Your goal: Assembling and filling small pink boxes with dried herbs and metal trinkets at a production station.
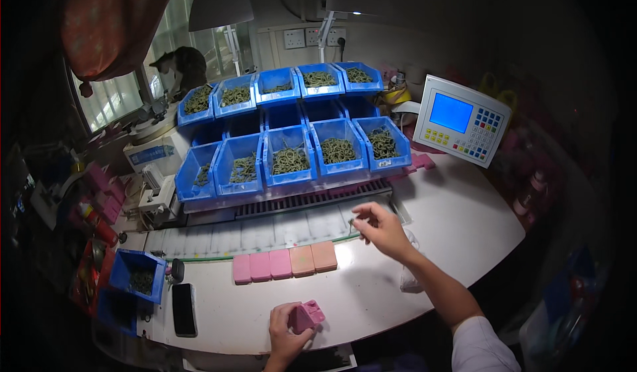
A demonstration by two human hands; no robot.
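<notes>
Near the front edge of the white table, my left hand (285,335) is closed round a small pink block (308,315) with hollows in its face. My right hand (383,231) is raised above the table, right of centre. Its thumb and forefinger pinch a tiny greenish piece (352,225), too small to make out well. Between my hands and the bins stands a row of several blocks: pink ones (260,266) on the left, orange-tan ones (314,258) on the right. Two tiers of blue bins (290,176) hold heaps of small grey-green curled pieces (338,150).
A keypad console (462,119) with a blue screen stands at the right. At the left are a dark phone (184,310) and another blue bin (159,280) of green pieces. Two lamps (219,4) hang over the bins. A cat (188,67) sits by the window.
</notes>
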